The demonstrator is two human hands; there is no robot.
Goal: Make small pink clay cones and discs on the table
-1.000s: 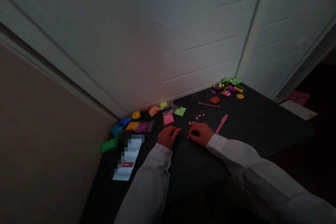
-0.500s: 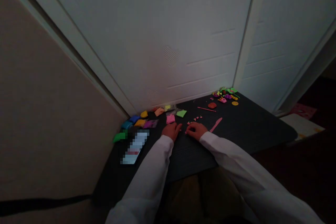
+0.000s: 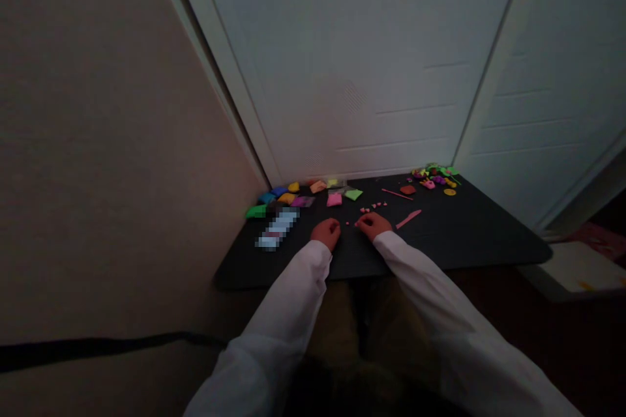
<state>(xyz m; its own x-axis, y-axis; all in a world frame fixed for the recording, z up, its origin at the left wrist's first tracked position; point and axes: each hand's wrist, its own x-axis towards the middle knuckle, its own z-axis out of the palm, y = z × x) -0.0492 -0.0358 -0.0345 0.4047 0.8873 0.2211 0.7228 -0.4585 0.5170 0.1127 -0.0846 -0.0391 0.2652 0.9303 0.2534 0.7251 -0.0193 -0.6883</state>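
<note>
My right hand [image 3: 375, 226] rests low over the black table, thumb and fingertips closed on a tiny pink clay piece [image 3: 357, 224]. Opposite it, my left hand [image 3: 325, 233] has its fingers curled in, and whatever may be between them is hidden. A small pink clay ball [image 3: 347, 223] lies on the table between the two hands. Just beyond my right hand sits a short row of small pink clay bits [image 3: 374, 206]. A pink plastic clay knife [image 3: 409, 218] lies to the right of that hand.
Colourful clay packets line the back left, among them a pink packet [image 3: 334, 199] and a light green packet [image 3: 353, 195]. A blurred pale rectangle [image 3: 278, 229] lies left. Toward the back right are a thin pink stick [image 3: 397, 194], a red lump [image 3: 407, 189] and colourful clay shapes [image 3: 439, 180].
The camera view has shifted, so the table looks straighter. My left hand has drawn away from my right and curled its fingers. The pink ball now shows between them.
</note>
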